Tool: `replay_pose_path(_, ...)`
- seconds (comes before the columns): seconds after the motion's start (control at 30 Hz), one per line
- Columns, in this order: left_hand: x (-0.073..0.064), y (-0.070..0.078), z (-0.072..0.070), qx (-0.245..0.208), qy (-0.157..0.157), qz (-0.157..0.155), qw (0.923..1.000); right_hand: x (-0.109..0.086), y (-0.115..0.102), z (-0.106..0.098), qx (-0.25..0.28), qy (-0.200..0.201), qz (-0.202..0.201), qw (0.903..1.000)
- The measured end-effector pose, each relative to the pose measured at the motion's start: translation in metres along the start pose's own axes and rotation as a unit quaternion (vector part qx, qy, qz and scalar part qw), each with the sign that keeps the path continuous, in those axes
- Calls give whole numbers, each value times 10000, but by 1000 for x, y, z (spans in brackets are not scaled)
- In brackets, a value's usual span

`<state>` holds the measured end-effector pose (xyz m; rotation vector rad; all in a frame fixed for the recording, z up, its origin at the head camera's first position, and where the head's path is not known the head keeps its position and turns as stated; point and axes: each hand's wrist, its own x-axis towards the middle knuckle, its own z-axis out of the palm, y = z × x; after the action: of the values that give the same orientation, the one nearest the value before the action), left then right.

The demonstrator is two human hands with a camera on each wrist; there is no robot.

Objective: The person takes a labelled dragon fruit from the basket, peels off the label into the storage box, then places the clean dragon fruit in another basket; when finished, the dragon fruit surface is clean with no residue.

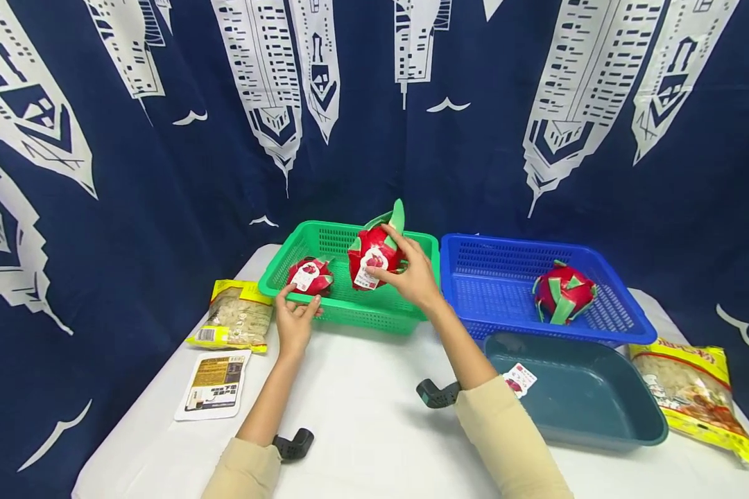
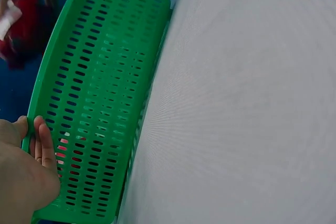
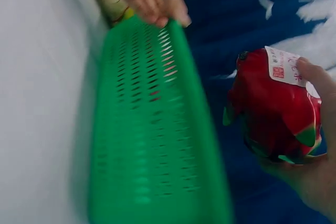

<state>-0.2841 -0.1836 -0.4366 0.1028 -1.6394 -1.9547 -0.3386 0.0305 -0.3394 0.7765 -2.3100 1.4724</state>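
Observation:
My right hand [image 1: 414, 277] holds a red dragon fruit [image 1: 376, 248] with green leaves above the green basket [image 1: 374, 316]. Its thumb lies on the white tag [image 3: 284, 66] in the right wrist view. At the basket's near left rim, my left hand [image 1: 295, 324] pinches the edge, thumb on one side and fingers [image 2: 47, 145] against the outer wall in the left wrist view. Another red dragon fruit [image 1: 317, 283] with a white tag lies inside the basket, close to that hand.
Right of the green basket stands a blue basket [image 1: 493, 320] with a third dragon fruit [image 1: 564, 292]. Before it sits a dark teal tub [image 1: 599, 402], a tag [image 1: 520, 380] at its left. Yellow food bags [image 1: 237, 315] flank both sides; a white packet [image 1: 213, 384] lies left.

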Motion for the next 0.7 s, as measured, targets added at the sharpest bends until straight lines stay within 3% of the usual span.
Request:
replay_pose_path(0.17, 1, 1, -2, -51, -1, -69, 10000, -44, -30, -32, -212, -188, -419, 9987)
replay_pose_path(0.27, 2, 2, -3, 9, 7, -47, 10000, -75, -37, -47, -305, -571, -326, 9974)
replay_pose_path(0.5, 2, 3, -4, -48, -30, -11, 10000, -141, -25, -62, 68, -1728, 282, 9845)
replay_pose_path(0.7, -3, 8, 2, -343, -217, -62, 9992, -173, -14, -61, -386, -2382, 127, 9704)
